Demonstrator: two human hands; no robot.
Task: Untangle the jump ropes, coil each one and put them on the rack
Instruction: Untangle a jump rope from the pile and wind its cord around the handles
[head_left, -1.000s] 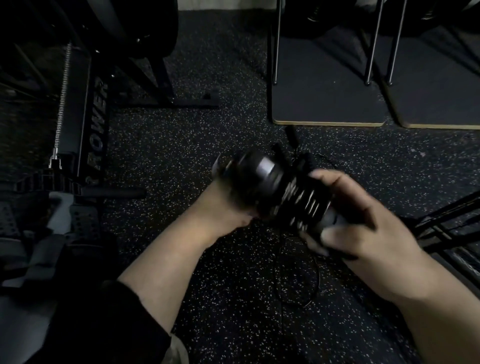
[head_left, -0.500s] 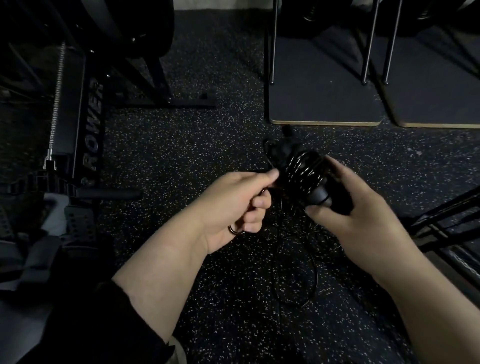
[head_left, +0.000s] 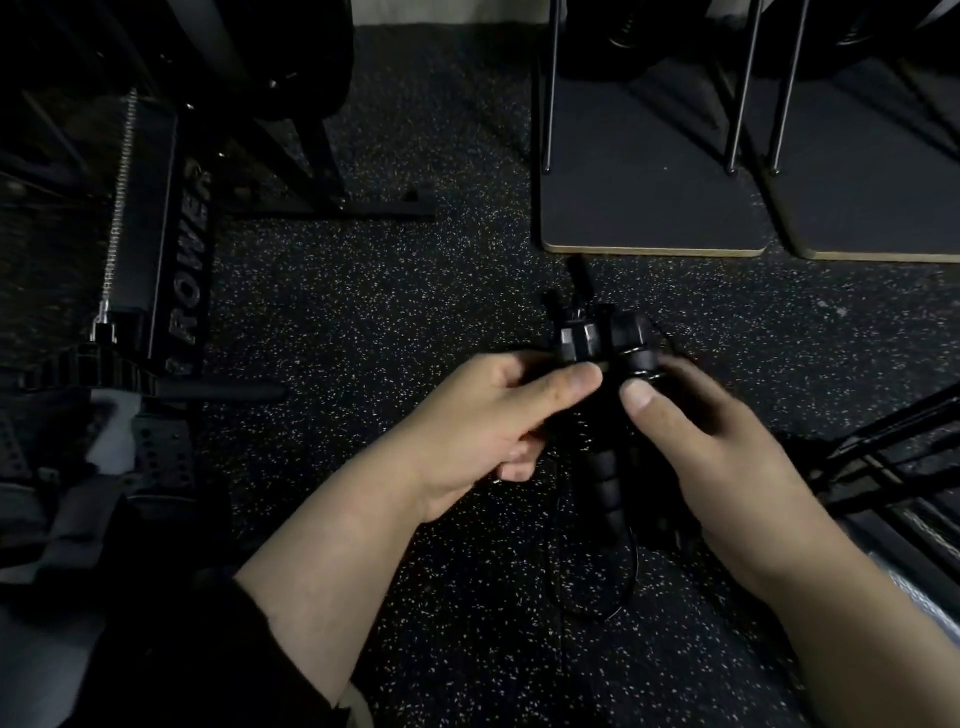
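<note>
Nearest me: a loop of thin black cord (head_left: 597, 587) sags from the bundle onto the speckled floor (head_left: 363, 312), lying slack below both wrists. Looks like the loose tail of the jump ropes, not yet coiled.

Just above that, a ribbed black handle (head_left: 608, 483) hangs down betw. the two palms, tilted a bit toward the camera.

Left hand (head_left: 488, 431): fingers curled, thumb pressed forward onto the bundle's near side, so it's pinching the handles, not open. Right hand (head_left: 711, 436): thumb on top, fingers wrapped round the far side out of sight, gripping the same bundle. Thumbs nearly touch.

The bundle itself (head_left: 597, 338) is held in the air over the floor, wound w/ cord, handle caps poking up at the far end. Too dark to count ropes or see where the knot sits.

My read: they're hunting for the free end. To do it well, keep one hand as anchor on the handles, let the other unwind turns one at a time, feed slack down instead of yanking, since thin cord cinches tight under pull. Separate one handle pair first, then coil.

Further off: a rower (head_left: 182, 249) at left, dark mats (head_left: 649, 218) w/ metal legs beyond. Can't tell which thing is the rack.
</note>
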